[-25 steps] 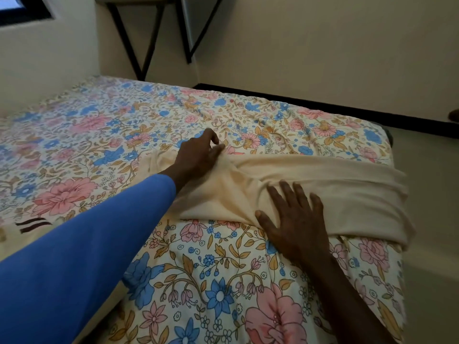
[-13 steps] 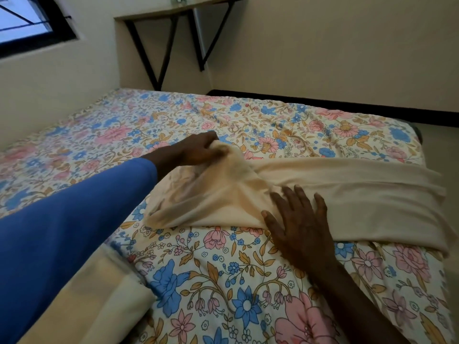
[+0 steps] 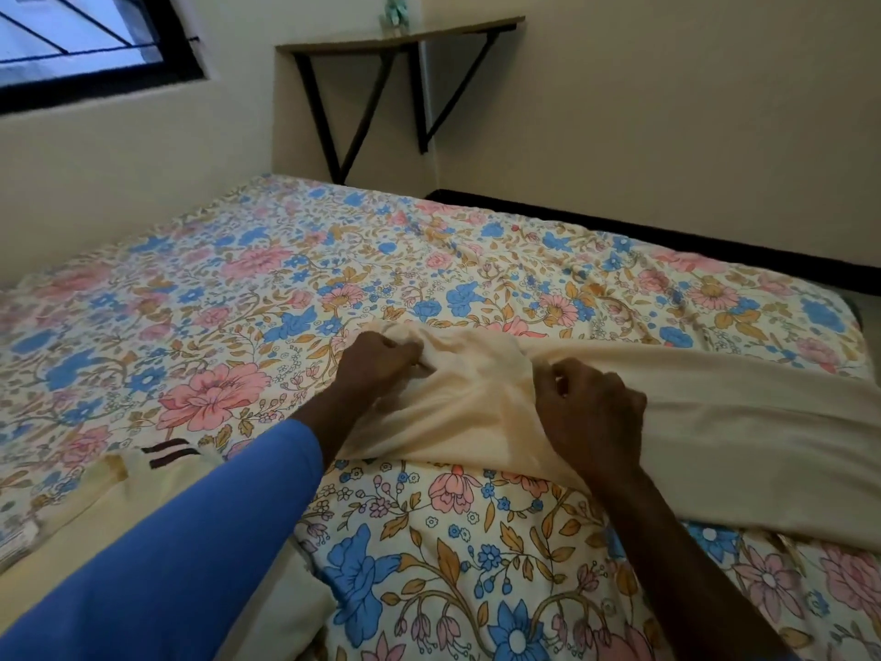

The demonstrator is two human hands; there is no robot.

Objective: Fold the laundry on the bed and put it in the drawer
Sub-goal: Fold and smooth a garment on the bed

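Observation:
A cream cloth [image 3: 715,422] lies as a long band across the floral bed [image 3: 286,288], reaching to the right edge of the view. My left hand [image 3: 376,362] grips the cloth's bunched left end and holds it a little off the sheet. My right hand [image 3: 589,412] pinches the cloth's far edge just to the right, its fingers curled into the fabric. Between the two hands the cloth sags in folds. No drawer is in view.
A second pale garment with dark stripes [image 3: 167,458] lies at the near left, partly under my blue sleeve. A wall shelf on black brackets [image 3: 405,35] hangs in the far corner. A window [image 3: 86,35] is at the upper left. Bare floor [image 3: 863,298] runs along the bed's right side.
My left hand has lifted the cloth's left end. My right hand, flat on the cloth before, has moved up and now pinches its far edge. The camera tilted up.

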